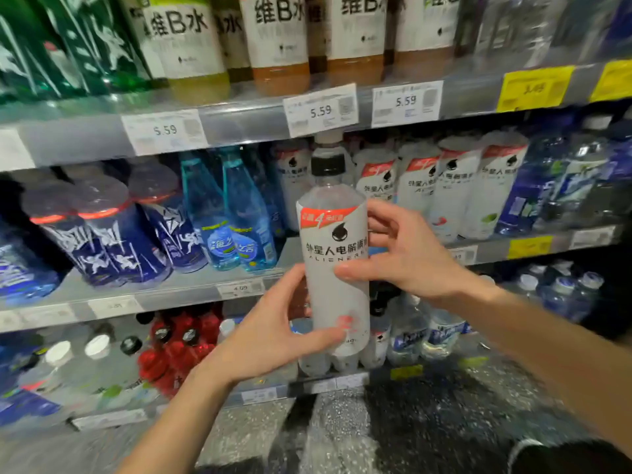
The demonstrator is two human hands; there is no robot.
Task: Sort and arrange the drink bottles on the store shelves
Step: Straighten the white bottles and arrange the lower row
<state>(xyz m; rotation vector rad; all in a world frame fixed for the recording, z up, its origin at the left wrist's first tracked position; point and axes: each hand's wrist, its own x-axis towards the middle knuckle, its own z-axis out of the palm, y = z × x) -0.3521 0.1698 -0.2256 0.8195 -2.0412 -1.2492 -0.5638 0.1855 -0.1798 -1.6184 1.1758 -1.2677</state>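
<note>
I hold a white-labelled drink bottle (333,241) with a black cap upright in front of the middle shelf (191,289). My left hand (273,330) grips its lower part, thumb across the front near the base. My right hand (400,254) grips the label's right side, thumb on the front and fingers curled behind. A row of matching white bottles (455,186) stands on the middle shelf to the right, behind my right hand.
Blue bottles (113,241) and light-blue glass bottles (236,213) stand left on the middle shelf. Brown and yellow vitamin-water bottles (277,39) fill the top shelf above price tags (321,109). Red bottles (178,347) and clear water bottles (427,330) sit on the lowest shelf.
</note>
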